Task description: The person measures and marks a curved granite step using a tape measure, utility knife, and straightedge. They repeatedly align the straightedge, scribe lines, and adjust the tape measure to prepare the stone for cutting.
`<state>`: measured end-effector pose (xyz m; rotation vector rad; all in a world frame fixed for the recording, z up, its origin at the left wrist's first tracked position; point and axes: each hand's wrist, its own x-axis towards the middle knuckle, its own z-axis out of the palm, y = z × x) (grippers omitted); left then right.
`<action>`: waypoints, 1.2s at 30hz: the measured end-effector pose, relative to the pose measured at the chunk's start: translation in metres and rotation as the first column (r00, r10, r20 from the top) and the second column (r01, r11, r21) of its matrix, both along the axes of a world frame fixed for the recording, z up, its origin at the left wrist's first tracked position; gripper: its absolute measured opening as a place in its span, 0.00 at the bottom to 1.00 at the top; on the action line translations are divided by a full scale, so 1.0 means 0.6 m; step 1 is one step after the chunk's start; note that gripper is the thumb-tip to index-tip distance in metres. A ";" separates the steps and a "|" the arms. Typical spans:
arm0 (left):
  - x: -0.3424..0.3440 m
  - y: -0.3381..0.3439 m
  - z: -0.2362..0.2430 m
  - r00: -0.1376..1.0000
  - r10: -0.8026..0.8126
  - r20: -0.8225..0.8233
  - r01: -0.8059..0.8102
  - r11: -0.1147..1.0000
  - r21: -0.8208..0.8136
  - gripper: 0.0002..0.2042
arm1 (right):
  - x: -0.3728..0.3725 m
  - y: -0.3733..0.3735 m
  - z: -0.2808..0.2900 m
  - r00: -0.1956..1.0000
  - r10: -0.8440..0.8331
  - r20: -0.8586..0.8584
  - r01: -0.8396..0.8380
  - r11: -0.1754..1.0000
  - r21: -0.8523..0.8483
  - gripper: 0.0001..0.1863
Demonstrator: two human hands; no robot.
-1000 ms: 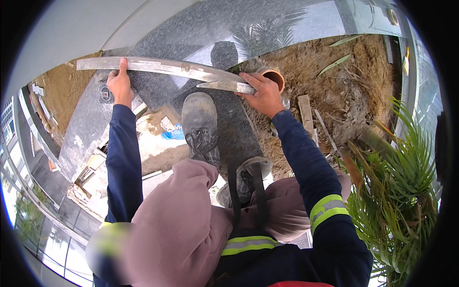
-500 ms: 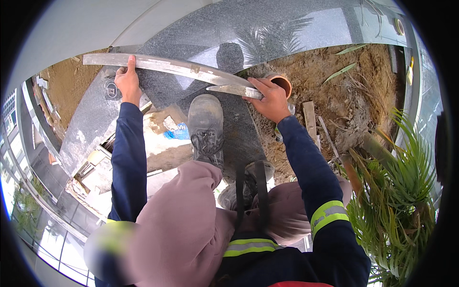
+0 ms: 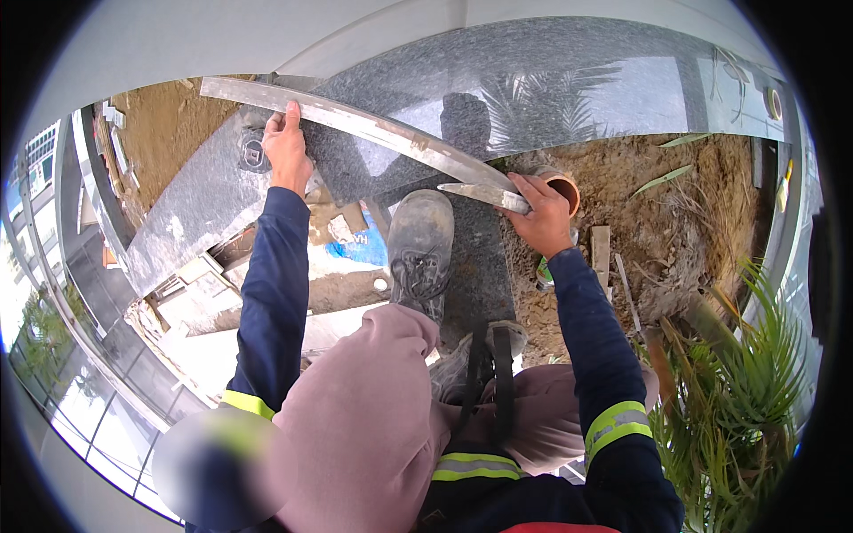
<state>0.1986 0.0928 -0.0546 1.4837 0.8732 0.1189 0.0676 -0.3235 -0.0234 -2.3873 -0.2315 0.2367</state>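
Note:
A long, flat metal straightedge, smeared with dried mortar, slants over the dark stone slab from upper left to the middle right. My left hand is closed on it near its far-left end, thumb along the top. At the other end my right hand grips the bar together with a narrow, pointed metal blade, whose handle is hidden. The blade's tip points left, below the bar. Just beyond my right hand, an orange-brown pipe stands open in the soil.
Grey stone facing curves across the far side. My boot rests on the slab. Left of it lie a blue-and-white bag and debris. To the right are sandy soil, a wood strip and a leafy palm.
The view has turned, so the whole scene sits further right. Both hands keep their hold on the straightedge, which has barely moved against the slab.

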 end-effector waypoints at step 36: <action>-0.086 -0.129 0.062 0.696 -0.524 -0.491 0.703 0.359 0.614 0.61 | 0.003 -0.004 0.001 1.000 0.006 -0.003 -0.006 0.999 0.038 0.31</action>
